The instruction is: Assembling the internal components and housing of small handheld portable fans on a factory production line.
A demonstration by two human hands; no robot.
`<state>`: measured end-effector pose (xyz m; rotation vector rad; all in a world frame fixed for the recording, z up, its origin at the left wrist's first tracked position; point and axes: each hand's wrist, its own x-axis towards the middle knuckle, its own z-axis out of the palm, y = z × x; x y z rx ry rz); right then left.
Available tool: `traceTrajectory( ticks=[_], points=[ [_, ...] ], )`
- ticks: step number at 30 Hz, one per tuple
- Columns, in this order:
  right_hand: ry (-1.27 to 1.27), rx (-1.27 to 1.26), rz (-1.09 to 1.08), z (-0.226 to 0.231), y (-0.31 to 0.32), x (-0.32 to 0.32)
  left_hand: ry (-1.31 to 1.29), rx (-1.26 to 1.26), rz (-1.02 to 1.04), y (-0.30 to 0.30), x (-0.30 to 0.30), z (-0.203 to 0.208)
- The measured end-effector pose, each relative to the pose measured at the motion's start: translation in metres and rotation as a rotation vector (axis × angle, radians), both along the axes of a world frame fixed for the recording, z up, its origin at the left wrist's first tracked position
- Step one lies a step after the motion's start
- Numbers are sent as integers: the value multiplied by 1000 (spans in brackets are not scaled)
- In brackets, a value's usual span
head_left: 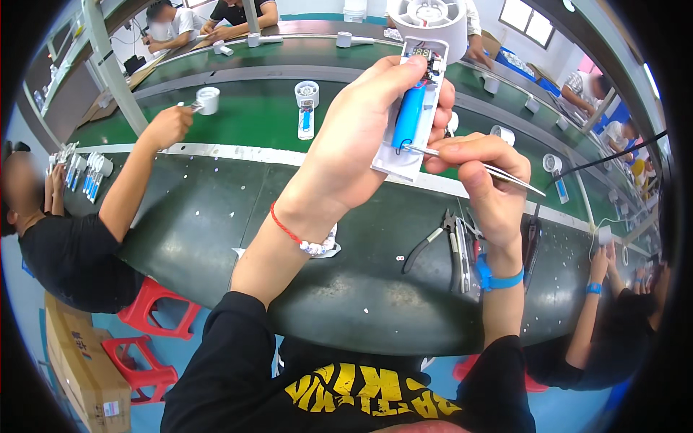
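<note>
My left hand (361,123) is closed round a white handheld fan (430,22), its thumb lying on the circuit board. The fan's handle is uncovered, showing a blue cylindrical battery (410,115) and a small lit display (421,52). A pair of metal tweezers (505,175) is pinched in my right hand (491,169). Their tips touch or nearly touch the wire at the battery's lower end. Below the right hand, pliers (427,245) and other hand tools lie on the dark table (346,289).
Beyond the table, a green conveyor belt (253,108) carries several fans, including an opened fan (306,115). A co-worker's hand (170,128) reaches over it at left, and another person (599,274) works at right. Red stools (155,310) and a cardboard box (83,361) stand at lower left.
</note>
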<state>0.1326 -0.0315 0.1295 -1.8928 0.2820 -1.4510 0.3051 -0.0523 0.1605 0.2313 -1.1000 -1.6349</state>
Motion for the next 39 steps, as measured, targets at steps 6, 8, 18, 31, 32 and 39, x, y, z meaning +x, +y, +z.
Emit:
traceTrajectory(
  ticks=[6, 8, 18, 31, 32, 39],
  points=[
    [-30, 151, -53, -7, -1, 6, -1, -54, 99, 1, -3, -1],
    [-62, 214, -19, -7, -1, 11, -12, -73, 115, 0, -3, -1],
    [-226, 248, 118, -1, -3, -3, 24, -120, 193, -9, -14, -6],
    [320, -415, -497, 15, 24, 16, 53, -208, 316, 3, -7, -3],
    [302, -354, -502, 14, 26, 16, 43, -202, 330, 4, -8, -2],
    [245, -293, -501, 12, 19, 17, -15, -93, 345, 5, -3, -1]
  ],
)
